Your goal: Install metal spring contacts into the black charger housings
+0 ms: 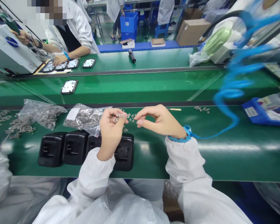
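Note:
My left hand (112, 127) is closed over the row of black charger cradles, with small bent-wire metal pieces (116, 119), which look like springs, between its thumb and fingers. To its right, my right hand (157, 119) is in a pinch, thumb and forefinger tips close together beside more of these small pieces (131, 117). Whether a piece sits between those tips is too small to tell. A blue wrist strap (188, 132) with a coiled cord circles my right wrist. Below my hands stand several black charger cradles (76, 147), one partly covered by my left forearm.
Clear bags of metal pieces (84, 116) (40, 112) and a loose pile (20, 126) lie left. A blue bin (266, 112) stands right. The coiled blue cord (233, 93) hangs at right. Across the green line a co-worker (72, 34) handles white-topped units (69, 86).

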### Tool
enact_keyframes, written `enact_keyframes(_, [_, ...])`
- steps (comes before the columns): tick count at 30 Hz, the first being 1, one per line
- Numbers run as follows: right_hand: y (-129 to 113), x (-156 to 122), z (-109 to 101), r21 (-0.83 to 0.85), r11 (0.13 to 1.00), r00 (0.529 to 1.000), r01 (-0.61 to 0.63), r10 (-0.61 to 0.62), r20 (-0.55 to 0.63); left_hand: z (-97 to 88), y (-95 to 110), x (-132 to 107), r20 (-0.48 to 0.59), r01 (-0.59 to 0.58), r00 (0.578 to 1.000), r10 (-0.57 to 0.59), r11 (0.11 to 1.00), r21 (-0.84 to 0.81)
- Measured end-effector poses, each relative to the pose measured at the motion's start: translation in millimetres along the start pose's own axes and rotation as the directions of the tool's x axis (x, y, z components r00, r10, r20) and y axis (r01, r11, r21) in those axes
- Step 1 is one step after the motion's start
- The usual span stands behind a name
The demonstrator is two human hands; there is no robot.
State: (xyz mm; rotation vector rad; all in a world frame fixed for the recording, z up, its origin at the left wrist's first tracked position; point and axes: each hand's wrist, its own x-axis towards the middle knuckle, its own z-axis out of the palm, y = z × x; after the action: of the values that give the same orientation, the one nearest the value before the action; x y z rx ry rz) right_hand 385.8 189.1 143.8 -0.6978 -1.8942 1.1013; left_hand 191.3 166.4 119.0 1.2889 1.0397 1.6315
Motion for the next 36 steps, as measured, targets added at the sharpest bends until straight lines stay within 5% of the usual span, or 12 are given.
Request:
enact_keyframes(4, [6, 3, 4, -0.056, 0.988, 0.989, -0.147, 0.146, -0.018, 1.4, 2, 0, -0.031, -0.031, 0.999, 0.03, 0.999, -0.032])
enact_keyframes(8, [16, 6, 9, 0.204, 0.951, 0.972, -0.234, 0.226, 0.065, 3.5, 6, -3, 0.041, -0.037, 0.998, 0.04, 0.997, -0.064])
enact_keyframes(11, [21, 8, 8, 0.32, 0.918, 0.972, -0.234, 0.233, 0.043, 4.0, 9, -5, 0.144, -0.002, 0.99, 0.009, 0.999, -0.053])
enact_keyframes(15, [17, 5, 5, 0.277, 0.944, 0.982, -0.18, 0.191, -0.01, 4.5, 10, -6, 0.217, 0.009, 0.976, -0.013, 1.0, 0.016])
enact_keyframes(21, [-5, -5, -3, 0.052, 0.998, 0.997, -0.042, 0.045, -0.063, 1.1, -1, -6, 0.075, -0.024, 0.997, 0.019, 0.997, 0.068])
enact_keyframes(28, [0, -2, -2, 0.042, 0.985, 0.983, -0.17, 0.172, -0.065, 1.4, 1, -3, 0.011, -0.053, 0.999, 0.053, 0.999, -0.009])
enact_keyframes(36, [15, 4, 3, 0.348, 0.873, 0.937, -0.341, 0.289, 0.194, 3.4, 6, -7, 0.125, -0.055, 0.99, 0.062, 0.997, -0.057])
